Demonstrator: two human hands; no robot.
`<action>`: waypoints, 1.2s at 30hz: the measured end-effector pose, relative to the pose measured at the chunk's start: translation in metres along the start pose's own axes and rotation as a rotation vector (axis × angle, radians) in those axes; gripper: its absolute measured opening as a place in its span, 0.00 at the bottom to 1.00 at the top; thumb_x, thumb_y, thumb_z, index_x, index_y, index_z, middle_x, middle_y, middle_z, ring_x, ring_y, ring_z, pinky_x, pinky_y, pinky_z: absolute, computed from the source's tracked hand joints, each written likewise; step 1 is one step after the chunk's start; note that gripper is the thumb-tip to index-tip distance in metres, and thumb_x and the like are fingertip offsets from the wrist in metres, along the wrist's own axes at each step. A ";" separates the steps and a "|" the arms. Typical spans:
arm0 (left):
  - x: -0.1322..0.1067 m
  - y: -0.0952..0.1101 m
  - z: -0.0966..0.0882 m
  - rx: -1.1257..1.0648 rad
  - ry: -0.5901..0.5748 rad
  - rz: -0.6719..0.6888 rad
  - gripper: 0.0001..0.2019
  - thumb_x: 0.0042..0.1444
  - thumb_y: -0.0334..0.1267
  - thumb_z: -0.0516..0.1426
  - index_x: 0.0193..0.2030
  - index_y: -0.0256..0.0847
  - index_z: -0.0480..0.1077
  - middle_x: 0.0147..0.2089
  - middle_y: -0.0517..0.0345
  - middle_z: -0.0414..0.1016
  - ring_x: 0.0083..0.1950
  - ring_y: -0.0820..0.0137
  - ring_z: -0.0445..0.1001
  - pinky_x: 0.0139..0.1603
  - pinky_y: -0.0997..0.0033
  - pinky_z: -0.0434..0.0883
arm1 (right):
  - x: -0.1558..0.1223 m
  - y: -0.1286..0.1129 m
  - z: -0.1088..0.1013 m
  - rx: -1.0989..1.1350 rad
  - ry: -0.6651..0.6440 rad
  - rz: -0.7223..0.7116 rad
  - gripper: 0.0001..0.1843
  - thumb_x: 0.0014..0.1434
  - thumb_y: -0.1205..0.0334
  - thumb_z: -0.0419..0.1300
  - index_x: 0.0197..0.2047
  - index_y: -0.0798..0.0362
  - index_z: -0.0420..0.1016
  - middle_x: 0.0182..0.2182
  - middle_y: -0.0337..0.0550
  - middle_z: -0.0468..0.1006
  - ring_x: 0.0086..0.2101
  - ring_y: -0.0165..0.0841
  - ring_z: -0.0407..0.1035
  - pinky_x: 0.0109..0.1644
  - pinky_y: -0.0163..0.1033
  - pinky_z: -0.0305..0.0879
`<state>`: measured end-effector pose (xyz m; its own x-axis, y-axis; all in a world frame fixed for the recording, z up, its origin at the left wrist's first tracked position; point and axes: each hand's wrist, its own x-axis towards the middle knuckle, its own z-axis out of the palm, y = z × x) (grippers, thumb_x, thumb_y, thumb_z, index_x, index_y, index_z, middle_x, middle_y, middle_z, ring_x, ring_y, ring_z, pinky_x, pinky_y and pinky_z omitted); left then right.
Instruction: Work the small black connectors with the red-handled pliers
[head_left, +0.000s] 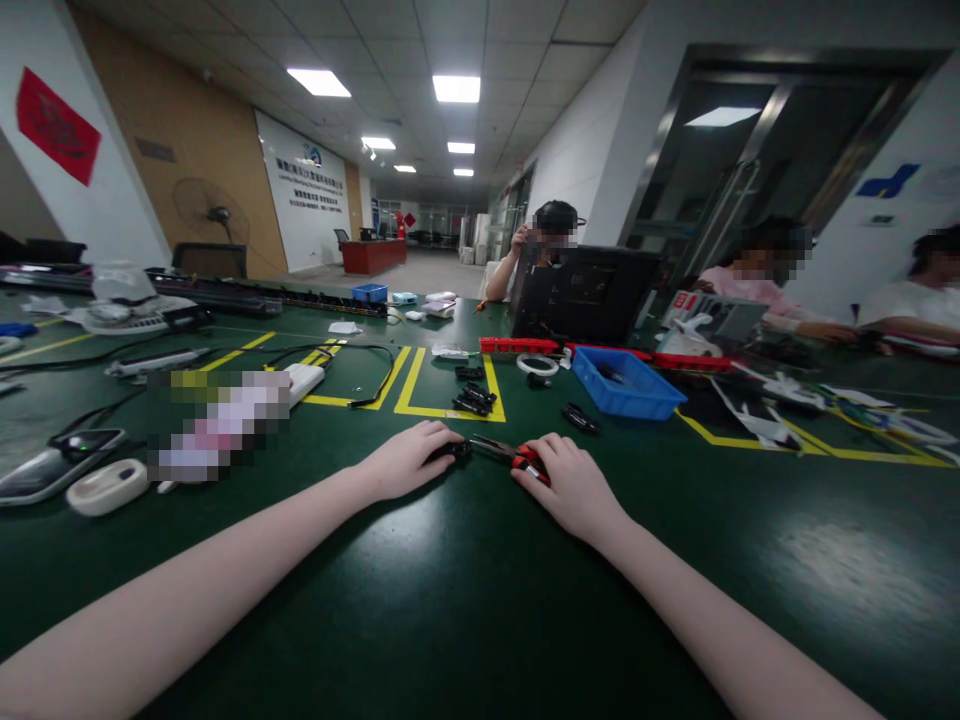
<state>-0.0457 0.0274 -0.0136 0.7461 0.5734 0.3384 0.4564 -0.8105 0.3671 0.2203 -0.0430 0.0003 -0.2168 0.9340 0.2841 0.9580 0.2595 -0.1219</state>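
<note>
My left hand point(409, 458) lies closed on the green table point(465, 600), its fingertips pinching a small black part point(457, 449). My right hand point(574, 482) is wrapped round the red handles of a pair of pliers point(514, 457). The metal jaws of the pliers point left toward the black part. Both hands sit just in front of a yellow-taped square holding several more small black parts point(472, 398).
A blue bin point(626, 383) and a red tray point(525, 345) stand beyond my right hand. A white power strip point(304, 378), cables and a white device point(105, 487) lie on the left. Three people sit across the table behind a black box point(581, 295).
</note>
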 end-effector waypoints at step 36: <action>0.003 -0.008 -0.007 -0.383 -0.033 -0.005 0.14 0.60 0.34 0.58 0.53 0.39 0.71 0.51 0.51 0.74 0.53 0.64 0.71 0.58 0.60 0.67 | -0.005 -0.008 -0.010 0.064 0.058 -0.201 0.15 0.61 0.50 0.58 0.45 0.52 0.70 0.41 0.48 0.73 0.39 0.38 0.69 0.40 0.42 0.66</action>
<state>-0.0508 0.0369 -0.0093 0.7624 0.5683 0.3096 0.2508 -0.7004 0.6683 0.2153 -0.0519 0.0090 -0.3898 0.8464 0.3629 0.8822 0.4563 -0.1167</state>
